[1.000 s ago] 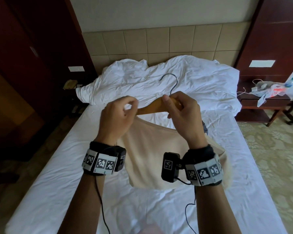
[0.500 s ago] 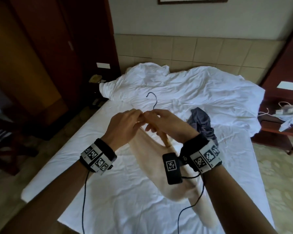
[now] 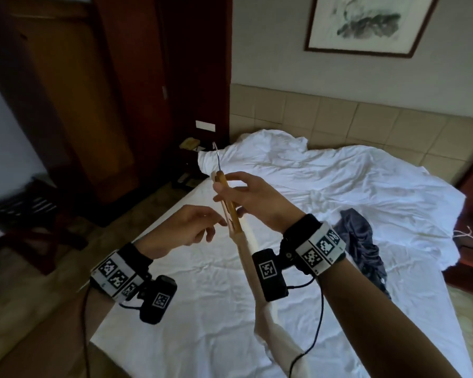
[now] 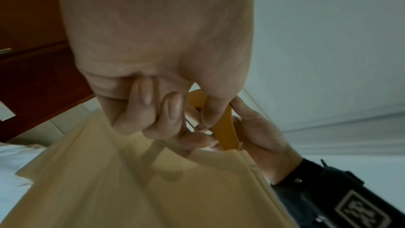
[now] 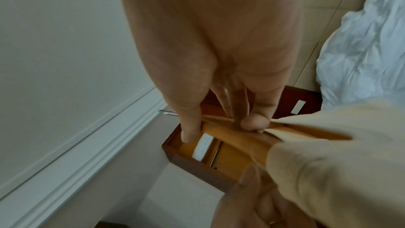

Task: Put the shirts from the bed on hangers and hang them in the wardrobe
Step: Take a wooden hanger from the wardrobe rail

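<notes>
Hotel bedroom, white bed (image 3: pixel 202 309): cream shirt (image 3: pixel 250 266) on wooden hanger (image 3: pixel 228 199), pinched in right hand (image 3: pixel 253 199); left hand (image 3: pixel 187 230) loosely spread, empty; hanging step likely next, needing hook carried to dark wardrobe (image 3: pixel 115 91).

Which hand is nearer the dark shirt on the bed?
Right. The right hand holds the hanger just left of the dark shirt; the left hand is beyond it, farther left.
</notes>
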Demonstrator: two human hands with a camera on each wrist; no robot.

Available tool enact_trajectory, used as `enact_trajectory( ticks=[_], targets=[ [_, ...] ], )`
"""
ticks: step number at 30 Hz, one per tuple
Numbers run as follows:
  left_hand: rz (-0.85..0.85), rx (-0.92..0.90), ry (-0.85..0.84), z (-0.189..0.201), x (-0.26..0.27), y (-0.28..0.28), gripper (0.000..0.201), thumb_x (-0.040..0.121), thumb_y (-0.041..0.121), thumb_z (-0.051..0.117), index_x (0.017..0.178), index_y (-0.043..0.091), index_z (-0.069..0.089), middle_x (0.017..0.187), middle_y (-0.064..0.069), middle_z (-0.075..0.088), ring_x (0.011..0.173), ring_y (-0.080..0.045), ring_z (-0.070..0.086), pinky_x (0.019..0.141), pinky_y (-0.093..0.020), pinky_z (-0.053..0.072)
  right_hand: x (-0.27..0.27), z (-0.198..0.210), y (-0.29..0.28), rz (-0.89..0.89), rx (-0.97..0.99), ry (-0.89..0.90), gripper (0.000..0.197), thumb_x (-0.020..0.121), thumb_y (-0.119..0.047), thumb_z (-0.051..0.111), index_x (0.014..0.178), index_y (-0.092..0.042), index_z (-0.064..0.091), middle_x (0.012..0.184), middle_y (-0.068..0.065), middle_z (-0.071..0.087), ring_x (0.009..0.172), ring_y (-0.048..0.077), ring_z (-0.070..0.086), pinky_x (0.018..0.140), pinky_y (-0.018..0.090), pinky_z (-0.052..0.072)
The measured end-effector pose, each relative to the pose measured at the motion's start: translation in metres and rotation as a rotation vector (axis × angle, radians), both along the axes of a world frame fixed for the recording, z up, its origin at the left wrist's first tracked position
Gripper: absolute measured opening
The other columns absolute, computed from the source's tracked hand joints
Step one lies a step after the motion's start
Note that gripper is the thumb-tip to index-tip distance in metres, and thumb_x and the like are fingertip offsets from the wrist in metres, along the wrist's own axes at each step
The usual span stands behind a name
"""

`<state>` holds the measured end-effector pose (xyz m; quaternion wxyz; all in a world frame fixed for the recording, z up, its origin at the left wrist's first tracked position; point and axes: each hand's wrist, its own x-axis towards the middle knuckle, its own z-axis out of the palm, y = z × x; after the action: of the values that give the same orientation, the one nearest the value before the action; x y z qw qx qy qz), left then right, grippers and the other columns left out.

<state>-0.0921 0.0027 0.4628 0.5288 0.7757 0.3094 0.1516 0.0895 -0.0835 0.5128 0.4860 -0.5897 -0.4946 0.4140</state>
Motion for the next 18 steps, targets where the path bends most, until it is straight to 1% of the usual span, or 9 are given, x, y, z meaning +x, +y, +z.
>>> enact_trajectory(
  ticks=[5, 7, 9, 10, 11, 13, 14, 16, 18],
  targets=[
    [0.064, -0.004, -0.124, 0.008, -0.091, 0.054, 0.028, 0.106, 0.038, 0.053, 0.11, 0.019, 0.074, 0.071, -0.006, 0.057, 0.058, -0.013, 0.04, 0.052, -0.026, 0.028, -0.085, 0.006, 0.086, 0.01, 0.093, 0.082, 0.049, 0.098, -0.033, 0.075, 0.137, -0.01, 0.058, 0.11, 0.013, 0.079, 0.105, 0.021, 0.076, 0.067, 0.023, 0.055],
    [0.097, 0.032, -0.183, 0.012, -0.125, 0.076, 0.029, 0.102, 0.047, 0.058, 0.108, 0.022, 0.073, 0.081, -0.017, 0.062, 0.069, -0.032, 0.05, 0.062, -0.036, 0.04, -0.12, 0.011, 0.12, 0.015, 0.126, 0.106, 0.048, 0.097, -0.031, 0.076, 0.136, -0.009, 0.059, 0.11, 0.011, 0.078, 0.106, 0.019, 0.076, 0.069, 0.023, 0.056],
    [0.118, 0.085, -0.184, 0.018, -0.158, 0.096, 0.03, 0.099, 0.049, 0.063, 0.11, 0.024, 0.074, 0.105, -0.029, 0.065, 0.092, -0.05, 0.059, 0.078, -0.053, 0.051, -0.156, 0.017, 0.151, 0.037, 0.159, 0.134, 0.048, 0.097, -0.03, 0.077, 0.136, -0.009, 0.06, 0.108, 0.007, 0.079, 0.107, 0.017, 0.075, 0.073, 0.026, 0.057],
    [0.131, 0.112, -0.172, 0.022, -0.174, 0.104, 0.027, 0.1, 0.045, 0.063, 0.111, 0.024, 0.075, 0.111, -0.029, 0.065, 0.102, -0.052, 0.06, 0.085, -0.06, 0.052, -0.174, 0.02, 0.167, 0.053, 0.178, 0.152, 0.048, 0.096, -0.029, 0.077, 0.137, -0.009, 0.06, 0.107, 0.004, 0.079, 0.106, 0.017, 0.075, 0.075, 0.028, 0.057],
    [0.151, 0.141, -0.174, 0.025, -0.19, 0.111, 0.026, 0.1, 0.041, 0.063, 0.112, 0.022, 0.075, 0.113, -0.028, 0.066, 0.107, -0.05, 0.06, 0.092, -0.06, 0.052, -0.191, 0.023, 0.182, 0.075, 0.194, 0.169, 0.048, 0.096, -0.028, 0.077, 0.137, -0.01, 0.059, 0.106, 0.004, 0.078, 0.103, 0.018, 0.075, 0.077, 0.03, 0.057],
    [0.228, 0.194, -0.191, 0.033, -0.221, 0.126, 0.025, 0.101, 0.035, 0.062, 0.115, 0.017, 0.074, 0.109, -0.021, 0.071, 0.103, -0.039, 0.066, 0.092, -0.05, 0.055, -0.226, 0.028, 0.211, 0.145, 0.208, 0.205, 0.051, 0.097, -0.023, 0.077, 0.142, -0.012, 0.056, 0.106, 0.011, 0.076, 0.094, 0.016, 0.072, 0.077, 0.028, 0.056],
    [0.275, 0.218, -0.205, 0.037, -0.238, 0.133, 0.023, 0.101, 0.033, 0.062, 0.114, 0.017, 0.073, 0.104, -0.014, 0.073, 0.094, -0.029, 0.069, 0.084, -0.04, 0.056, -0.243, 0.03, 0.226, 0.186, 0.209, 0.232, 0.056, 0.096, -0.018, 0.077, 0.146, -0.013, 0.052, 0.106, 0.01, 0.074, 0.091, 0.014, 0.072, 0.076, 0.025, 0.056],
    [0.369, 0.255, -0.24, 0.041, -0.274, 0.148, 0.017, 0.101, 0.033, 0.062, 0.108, 0.024, 0.075, 0.085, -0.003, 0.067, 0.074, -0.011, 0.06, 0.069, -0.022, 0.046, -0.28, 0.033, 0.252, 0.278, 0.216, 0.292, 0.066, 0.096, -0.01, 0.076, 0.153, -0.014, 0.044, 0.115, 0.008, 0.073, 0.094, 0.013, 0.074, 0.076, 0.023, 0.057],
    [0.46, 0.286, -0.261, 0.043, -0.313, 0.162, 0.019, 0.096, 0.044, 0.063, 0.102, 0.032, 0.077, 0.079, -0.004, 0.059, 0.072, -0.015, 0.051, 0.066, -0.025, 0.038, -0.317, 0.034, 0.279, 0.345, 0.237, 0.317, 0.07, 0.095, -0.008, 0.076, 0.155, -0.015, 0.041, 0.127, 0.014, 0.071, 0.101, 0.016, 0.074, 0.077, 0.024, 0.058]
  ],
)
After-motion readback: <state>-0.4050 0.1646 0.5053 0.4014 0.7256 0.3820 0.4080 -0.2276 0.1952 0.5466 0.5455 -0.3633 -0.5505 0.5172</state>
